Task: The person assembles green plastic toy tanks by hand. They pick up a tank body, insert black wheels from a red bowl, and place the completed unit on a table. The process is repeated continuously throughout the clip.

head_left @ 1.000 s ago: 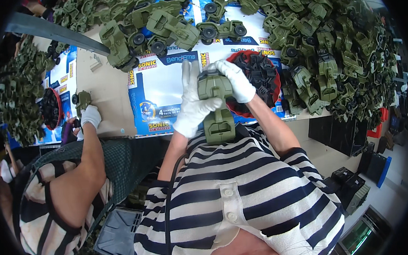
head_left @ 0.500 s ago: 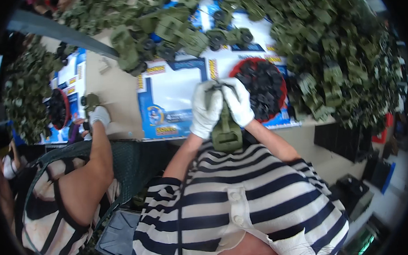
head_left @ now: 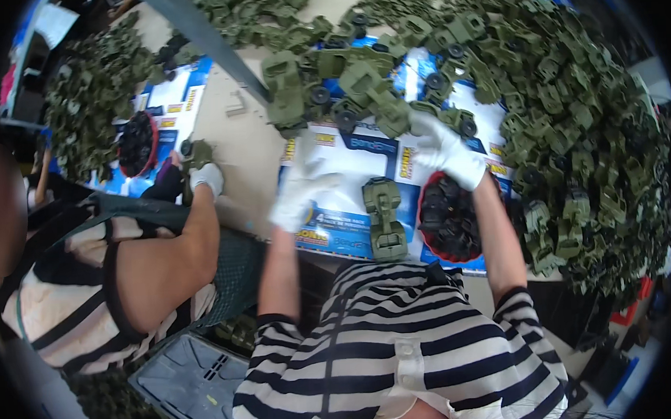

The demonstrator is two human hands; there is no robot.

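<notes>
Both my hands wear white gloves. My left hand (head_left: 302,192) hovers over the left part of a printed white-and-blue sheet (head_left: 348,167), blurred, thumb and fingers apart, with nothing seen in it. Between my hands, near the front edge, an olive-green plastic toy vehicle part (head_left: 385,220) lies lengthwise on the sheet. My right hand (head_left: 448,152) reaches past a red-rimmed basket of black plastic pieces (head_left: 450,217), fingers spread, beside a row of green toy vehicles with black wheels (head_left: 460,121). Whether its fingertips touch one I cannot tell.
Heaped green plastic parts (head_left: 566,114) cover the right side and the back of the table. A grey metal bar (head_left: 209,45) slants across at upper left. To my left, a co-worker's gloved hand (head_left: 206,178) handles a green part, near another red basket (head_left: 136,144).
My hands have come apart, the left moving left, the right moving right and forward. The green toy vehicle part they held together now lies on the sheet. The view has shifted.
</notes>
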